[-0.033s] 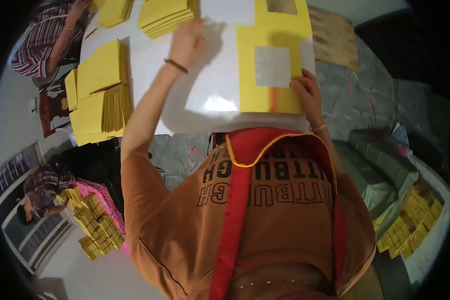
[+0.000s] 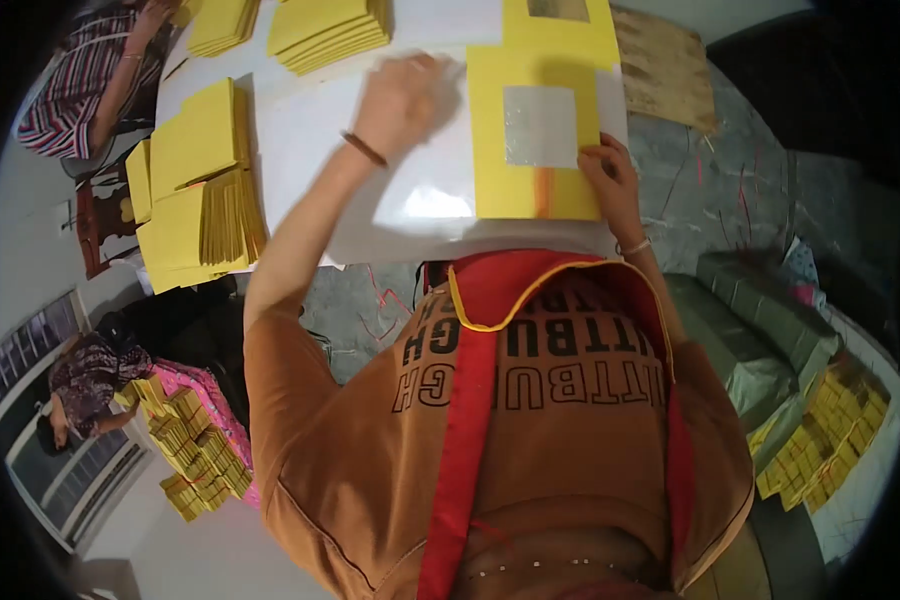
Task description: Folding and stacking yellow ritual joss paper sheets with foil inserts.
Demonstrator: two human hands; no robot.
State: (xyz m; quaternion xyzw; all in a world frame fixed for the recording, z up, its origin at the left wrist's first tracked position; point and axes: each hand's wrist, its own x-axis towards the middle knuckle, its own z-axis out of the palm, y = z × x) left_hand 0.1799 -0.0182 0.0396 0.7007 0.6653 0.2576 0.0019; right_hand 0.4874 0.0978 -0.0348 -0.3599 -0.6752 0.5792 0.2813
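A large yellow paper sheet (image 2: pixel 485 150) with a silvery square patch (image 2: pixel 540 125) and an orange stripe (image 2: pixel 543 190) lies at the right side of the white table. My right hand (image 2: pixel 612 180) is at the sheet's right edge, thumb and fingers closed on that edge. My left hand (image 2: pixel 405 100), with a dark bracelet at the wrist, hovers over the table left of the sheet. Motion smears its fingers, so their hold cannot be made out. Beyond it lies a fanned stack of folded yellow papers (image 2: pixel 328 35).
More folded yellow stacks (image 2: pixel 205 140) line the table's (image 2: pixel 300 150) left edge. Another person's arm (image 2: pixel 120 90) is at the far left. A second person (image 2: pixel 100 370) sits by yellow bundles (image 2: pixel 195 440) lower left. Green wrapped packs (image 2: pixel 730 350) stand at the right.
My left hand has moved right, away from the fanned yellow stack and toward the large sheet. My right hand stays at the sheet's edge. The whole view has shifted slightly.
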